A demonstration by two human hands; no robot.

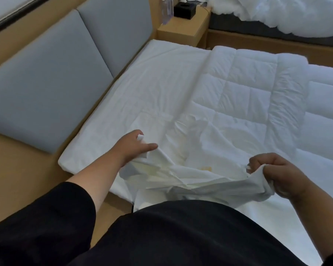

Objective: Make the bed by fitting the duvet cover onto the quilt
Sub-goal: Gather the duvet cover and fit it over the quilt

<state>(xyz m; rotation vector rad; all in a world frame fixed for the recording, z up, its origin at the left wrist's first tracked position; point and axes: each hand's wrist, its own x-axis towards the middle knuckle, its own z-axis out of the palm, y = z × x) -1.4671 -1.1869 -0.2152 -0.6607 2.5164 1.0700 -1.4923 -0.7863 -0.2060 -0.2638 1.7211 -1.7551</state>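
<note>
Both hands clutch the white duvet cover [183, 175] at the bed's near edge: left hand [135, 145] and right hand [277, 173] each bunch a corner, quilt [258, 89] spread beyond.

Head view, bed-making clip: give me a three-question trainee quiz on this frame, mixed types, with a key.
1. True or false: both hands grip the duvet cover.
2. Where does the quilt lie? A) folded on the nightstand B) spread on the bed, beyond the hands C) on the floor
3. Fill in: the black box sits on the wooden ____.

Key:
1. True: the left hand and the right hand each clutch white fabric.
2. B
3. nightstand
</note>
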